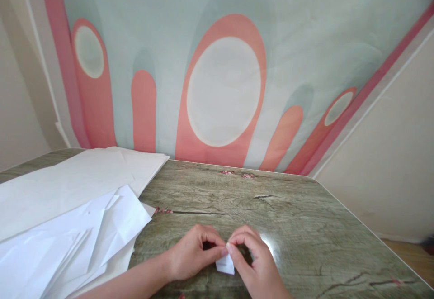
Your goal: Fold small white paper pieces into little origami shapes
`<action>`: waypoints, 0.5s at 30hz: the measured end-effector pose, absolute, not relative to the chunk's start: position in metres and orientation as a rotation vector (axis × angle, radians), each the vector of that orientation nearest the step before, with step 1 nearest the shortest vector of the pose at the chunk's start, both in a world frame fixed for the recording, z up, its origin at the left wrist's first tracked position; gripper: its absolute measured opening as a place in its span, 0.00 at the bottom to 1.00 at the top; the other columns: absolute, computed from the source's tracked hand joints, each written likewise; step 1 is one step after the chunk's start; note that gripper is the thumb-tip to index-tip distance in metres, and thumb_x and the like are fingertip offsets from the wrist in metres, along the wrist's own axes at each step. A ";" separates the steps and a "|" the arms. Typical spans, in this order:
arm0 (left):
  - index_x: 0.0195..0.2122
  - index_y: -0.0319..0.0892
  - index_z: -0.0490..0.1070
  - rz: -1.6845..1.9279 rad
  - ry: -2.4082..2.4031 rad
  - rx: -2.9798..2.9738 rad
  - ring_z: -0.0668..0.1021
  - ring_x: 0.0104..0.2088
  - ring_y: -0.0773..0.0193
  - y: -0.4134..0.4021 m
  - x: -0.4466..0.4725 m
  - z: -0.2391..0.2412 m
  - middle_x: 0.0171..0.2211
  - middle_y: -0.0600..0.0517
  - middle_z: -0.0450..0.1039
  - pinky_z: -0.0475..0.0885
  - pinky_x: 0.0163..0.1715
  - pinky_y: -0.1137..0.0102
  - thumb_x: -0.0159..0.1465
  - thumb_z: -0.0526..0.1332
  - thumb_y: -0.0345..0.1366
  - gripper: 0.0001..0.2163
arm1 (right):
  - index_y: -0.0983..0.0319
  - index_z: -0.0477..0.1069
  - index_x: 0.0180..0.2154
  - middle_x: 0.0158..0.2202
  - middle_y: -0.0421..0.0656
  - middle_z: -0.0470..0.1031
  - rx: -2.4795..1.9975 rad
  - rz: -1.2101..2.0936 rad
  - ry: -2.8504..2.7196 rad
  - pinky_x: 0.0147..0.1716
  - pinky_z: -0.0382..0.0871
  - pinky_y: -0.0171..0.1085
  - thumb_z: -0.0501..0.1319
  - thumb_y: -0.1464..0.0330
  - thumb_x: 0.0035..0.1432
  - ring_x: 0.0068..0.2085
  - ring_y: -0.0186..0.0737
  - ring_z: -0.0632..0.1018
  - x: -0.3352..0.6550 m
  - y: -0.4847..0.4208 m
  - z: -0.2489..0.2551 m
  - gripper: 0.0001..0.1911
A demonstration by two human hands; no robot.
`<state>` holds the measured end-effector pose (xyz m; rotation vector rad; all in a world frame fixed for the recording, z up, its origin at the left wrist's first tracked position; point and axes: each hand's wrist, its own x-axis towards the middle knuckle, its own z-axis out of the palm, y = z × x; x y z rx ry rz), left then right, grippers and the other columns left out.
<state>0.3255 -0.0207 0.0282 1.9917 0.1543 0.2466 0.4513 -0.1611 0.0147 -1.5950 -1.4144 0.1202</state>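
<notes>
Fingers [214,254] of two hands [186,254] [258,259] pinch one paper piece [225,265].

On my feed, the left hand [191,253] and right hand [256,256] meet over the near part of the wood-grain table [305,226], thumbs and fingers pinching the upper end of a small white paper [225,265]. Along the table's left side I see a stack of large white sheets [98,165], and on top of it, toward the table's near left, overlapping smaller white sheets [125,220], some creased. Behind the table's far edge I have a pale green backdrop [162,32] with coral rounded shapes; plain wall [383,154] shows beyond its right side.
</notes>
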 end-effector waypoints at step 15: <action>0.30 0.37 0.71 0.268 0.340 1.856 0.66 0.26 0.67 -0.022 0.329 0.025 0.23 0.55 0.67 0.61 0.26 0.75 0.61 0.57 0.47 0.16 | 0.59 0.63 0.31 0.24 0.37 0.65 -1.716 0.378 -1.058 0.24 0.64 0.31 0.49 0.56 0.64 0.26 0.36 0.69 0.459 -0.158 0.003 0.15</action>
